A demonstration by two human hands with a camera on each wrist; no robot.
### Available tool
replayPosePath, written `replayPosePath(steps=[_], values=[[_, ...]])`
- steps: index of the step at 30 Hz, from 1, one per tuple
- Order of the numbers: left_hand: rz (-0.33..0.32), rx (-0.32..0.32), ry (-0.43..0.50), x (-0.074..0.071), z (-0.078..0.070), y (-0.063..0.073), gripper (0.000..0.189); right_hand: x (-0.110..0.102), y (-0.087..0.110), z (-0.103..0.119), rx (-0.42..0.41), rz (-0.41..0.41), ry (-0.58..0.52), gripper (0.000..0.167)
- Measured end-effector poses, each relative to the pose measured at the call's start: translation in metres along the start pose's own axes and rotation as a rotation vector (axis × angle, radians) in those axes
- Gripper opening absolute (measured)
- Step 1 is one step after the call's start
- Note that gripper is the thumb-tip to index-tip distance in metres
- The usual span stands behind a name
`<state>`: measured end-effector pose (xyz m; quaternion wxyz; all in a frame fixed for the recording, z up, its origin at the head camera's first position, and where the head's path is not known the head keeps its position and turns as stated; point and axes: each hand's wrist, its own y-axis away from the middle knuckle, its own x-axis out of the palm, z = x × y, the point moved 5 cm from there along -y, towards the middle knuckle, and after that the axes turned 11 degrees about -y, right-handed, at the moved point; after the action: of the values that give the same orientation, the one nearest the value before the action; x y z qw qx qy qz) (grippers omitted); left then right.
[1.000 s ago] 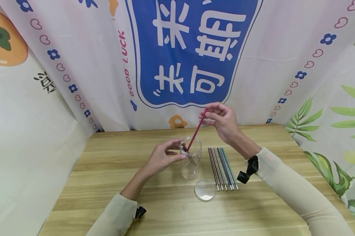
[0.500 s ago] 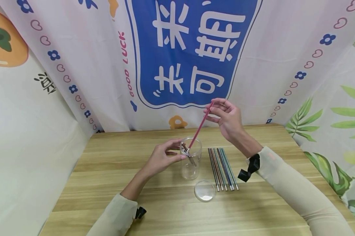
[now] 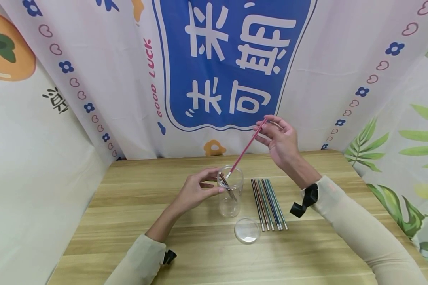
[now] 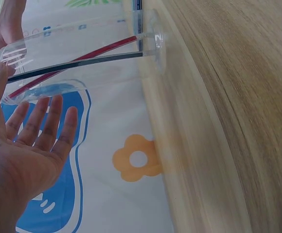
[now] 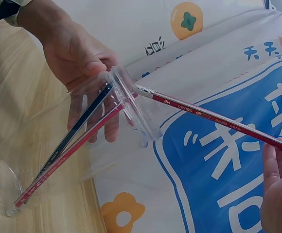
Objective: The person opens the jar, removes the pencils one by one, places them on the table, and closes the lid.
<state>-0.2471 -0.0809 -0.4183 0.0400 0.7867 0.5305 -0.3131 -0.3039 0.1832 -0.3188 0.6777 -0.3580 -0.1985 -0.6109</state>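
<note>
A clear jar (image 3: 230, 196) stands upright on the wooden table (image 3: 157, 237) with a dark pencil (image 4: 78, 63) and a red pencil (image 4: 85, 53) inside. My left hand (image 3: 206, 183) is beside it, thumb on the rim, fingers straight and spread (image 4: 44, 121). My right hand (image 3: 271, 132) is raised above and right of the jar. It pinches the top of another red pencil (image 3: 247, 147), which slants down-left. The metal-capped end of that pencil (image 5: 143, 91) sits just at the jar's mouth (image 5: 133, 109).
Several pencils (image 3: 269, 204) lie side by side on the table right of the jar. The jar's clear round lid (image 3: 247, 230) lies flat in front of them. Printed cloth (image 3: 93, 79) hangs close behind and on both sides of the table.
My right hand has moved up and to the right with the red pencil. Its lower end has risen from inside the jar to the rim. The left hand has stayed put.
</note>
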Motion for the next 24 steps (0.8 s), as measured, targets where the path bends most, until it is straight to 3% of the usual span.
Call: replayPosePath(steps=[10,24], values=[[-0.009,-0.001,-0.003,-0.001,0.000,0.001,0.059,-0.007,-0.001,0.007,0.028,-0.020,-0.069,0.020],[-0.006,0.001,-0.011,-0.001,0.001,0.001,0.060,-0.027,0.000,0.015,0.074,-0.021,0.025,0.022]])
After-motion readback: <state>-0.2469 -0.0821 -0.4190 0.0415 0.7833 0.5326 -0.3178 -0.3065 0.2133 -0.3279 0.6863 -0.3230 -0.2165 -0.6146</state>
